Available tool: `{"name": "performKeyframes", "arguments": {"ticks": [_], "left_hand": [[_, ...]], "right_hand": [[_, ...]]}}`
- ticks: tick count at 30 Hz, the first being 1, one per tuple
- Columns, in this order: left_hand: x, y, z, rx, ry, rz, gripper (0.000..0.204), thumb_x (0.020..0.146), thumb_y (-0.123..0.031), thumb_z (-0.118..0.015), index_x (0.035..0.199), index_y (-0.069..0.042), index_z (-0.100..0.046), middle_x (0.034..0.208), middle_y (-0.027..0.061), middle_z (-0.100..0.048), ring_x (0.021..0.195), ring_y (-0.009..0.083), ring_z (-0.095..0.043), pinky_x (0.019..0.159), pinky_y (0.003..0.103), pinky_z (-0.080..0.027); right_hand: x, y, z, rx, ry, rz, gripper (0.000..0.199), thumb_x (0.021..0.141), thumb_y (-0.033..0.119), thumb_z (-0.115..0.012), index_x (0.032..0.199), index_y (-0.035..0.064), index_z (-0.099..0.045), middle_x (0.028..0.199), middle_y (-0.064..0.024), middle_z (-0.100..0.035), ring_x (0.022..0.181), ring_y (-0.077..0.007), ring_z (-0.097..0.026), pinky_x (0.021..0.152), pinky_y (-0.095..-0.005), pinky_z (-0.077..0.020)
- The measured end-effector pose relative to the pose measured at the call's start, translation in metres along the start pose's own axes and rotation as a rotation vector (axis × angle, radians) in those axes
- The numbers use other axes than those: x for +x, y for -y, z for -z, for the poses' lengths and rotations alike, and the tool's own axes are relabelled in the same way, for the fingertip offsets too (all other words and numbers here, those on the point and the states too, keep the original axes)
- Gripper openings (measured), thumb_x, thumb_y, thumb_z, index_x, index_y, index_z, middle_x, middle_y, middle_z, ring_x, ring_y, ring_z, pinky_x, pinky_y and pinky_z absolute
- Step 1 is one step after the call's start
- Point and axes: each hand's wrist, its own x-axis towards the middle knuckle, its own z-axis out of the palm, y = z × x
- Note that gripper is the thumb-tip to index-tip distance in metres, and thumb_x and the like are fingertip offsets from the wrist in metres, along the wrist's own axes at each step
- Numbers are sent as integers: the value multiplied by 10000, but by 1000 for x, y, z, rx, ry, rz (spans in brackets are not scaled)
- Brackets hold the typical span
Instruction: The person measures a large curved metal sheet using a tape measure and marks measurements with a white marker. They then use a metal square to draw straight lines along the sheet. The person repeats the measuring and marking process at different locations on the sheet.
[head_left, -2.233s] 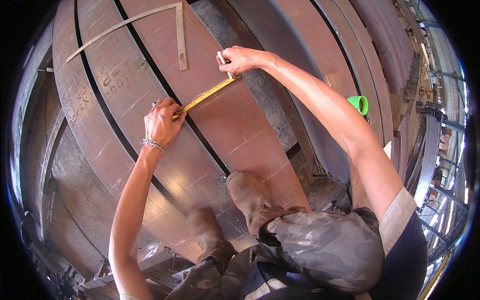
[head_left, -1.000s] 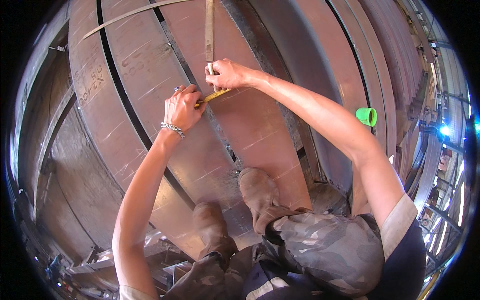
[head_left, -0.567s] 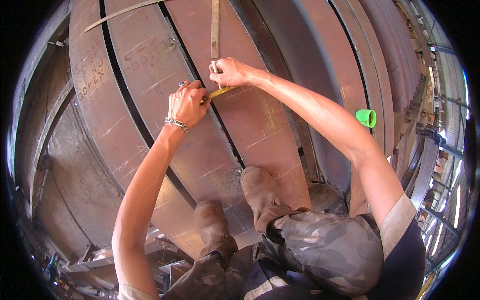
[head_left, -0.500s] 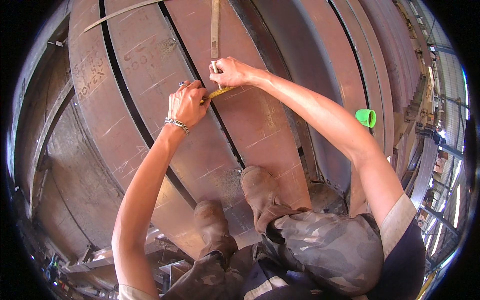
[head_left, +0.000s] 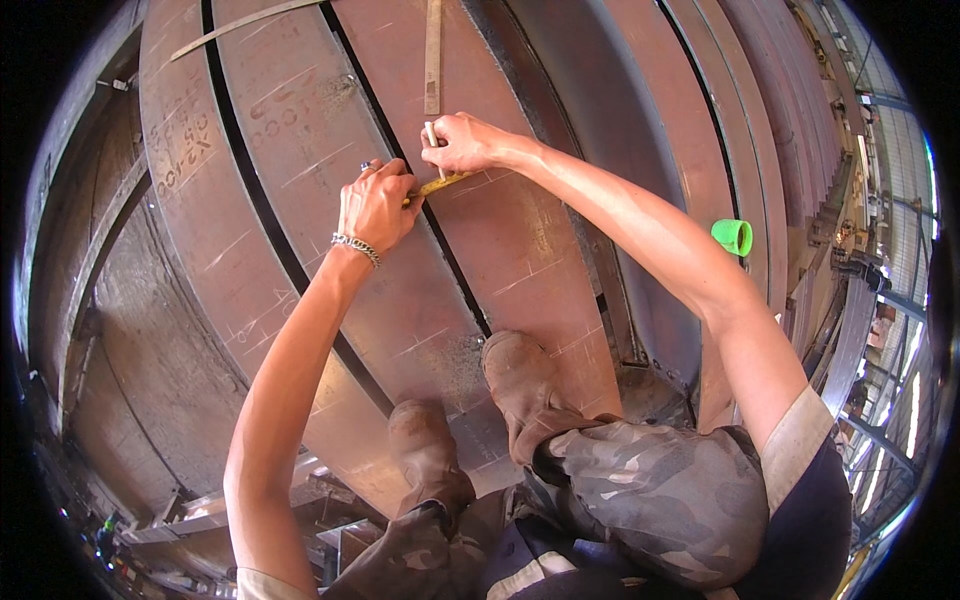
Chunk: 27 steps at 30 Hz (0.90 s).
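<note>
My left hand (head_left: 378,208) is closed on a yellow tape measure (head_left: 442,184), its short run of blade lying across the dark gap between two rust-brown steel plates (head_left: 530,230). Pinched in my right hand (head_left: 470,143) is a pale stick of marking chalk (head_left: 430,133). The stick stands nearly upright just above the far end of the tape, and my right fingers are close to the blade. Whether the chalk's lower tip touches the plate, I cannot tell. Thin white chalk lines and crosses mark the plates around both hands.
A flat metal strip (head_left: 432,70) lies just beyond my right hand, another strip (head_left: 245,27) at the far left. Long dark gaps separate the plates. My boots (head_left: 520,368) stand on them. A green cup-like piece (head_left: 732,237) rests on the right, beside a deep channel (head_left: 640,130).
Both hands keep nearly the same place, with the tape and chalk still held. The view has shifted only very slightly.
</note>
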Motion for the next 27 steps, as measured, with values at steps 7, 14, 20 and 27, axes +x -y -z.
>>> {"name": "performKeyframes", "arguments": {"ticks": [7,14,20,27], "left_hand": [[0,0,0,7,1,-1,104,801,-178,-775,880,-111,-776,959,52,-671,988,291,-654,777,437,-582],[0,-1,0,6,0,3,105,803,-185,-775,879,-114,-777,955,46,-669,984,288,-650,779,438,-580],[1,0,1,6,18,6,106,808,-192,-772,885,-121,-780,943,42,-664,979,281,-649,779,438,-580],[1,1,1,4,13,3,126,823,-200,-757,898,-100,-773,943,38,-684,946,284,-660,810,436,-560]], "right_hand": [[-1,1,-3,-129,-48,71,282,907,274,-632,908,-7,-654,824,-196,-713,790,-313,-706,723,-426,-535],[-5,4,-7,-111,-181,219,201,914,194,-646,934,-5,-633,809,-216,-695,760,-357,-702,682,-431,-536],[-9,13,1,9,-511,387,125,931,100,-629,911,-15,-584,743,-236,-668,693,-397,-698,617,-446,-531],[-15,9,5,6,-546,313,144,964,155,-633,927,17,-616,675,-160,-655,605,-287,-664,599,-384,-511]]}}
